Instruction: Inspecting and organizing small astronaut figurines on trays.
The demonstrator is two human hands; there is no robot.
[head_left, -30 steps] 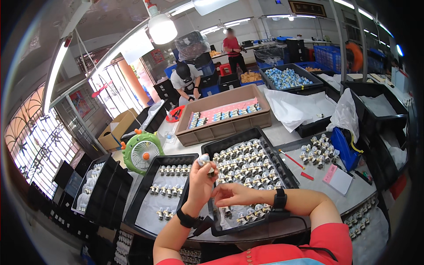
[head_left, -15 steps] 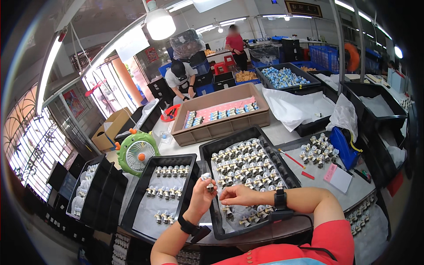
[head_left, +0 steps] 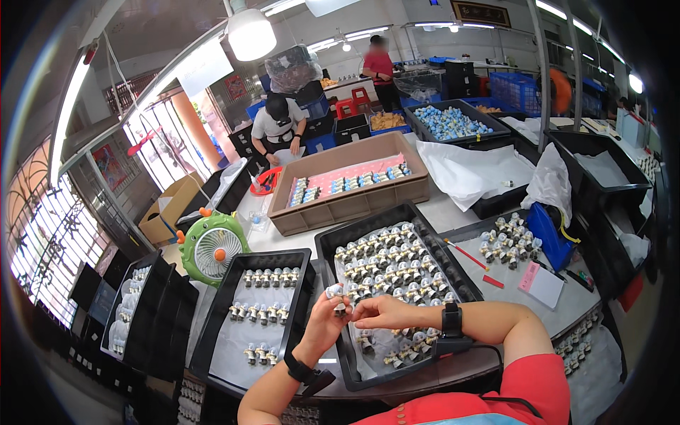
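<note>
A small figurine [head_left: 336, 291] with a pale rounded top and a dark base stands upright in the fingers of my left hand [head_left: 322, 319]. My right hand [head_left: 378, 312] is drawn in close beside it, fingers bent and pressed together; whether they pinch anything is too small to see. Both hands are above the near left edge of a black tray [head_left: 467, 285] with rows of the same kind of figurine. To the left of my hands is a second black tray [head_left: 221, 327], lined with white sheet, with three short rows of figurines.
A green fan [head_left: 212, 248] stands behind the left tray. Further back is a brown crate [head_left: 304, 221] with blue-and-white figurines. On the right lie loose figurines [head_left: 511, 237], a white notepad [head_left: 541, 285], a red pen [head_left: 467, 255] and a blue bin [head_left: 552, 234]. Two people stand farther off.
My hands are closer together, with the right fingers now beside the figurine in the left. The view has shifted slightly. The person in white at the back has moved their arms.
</note>
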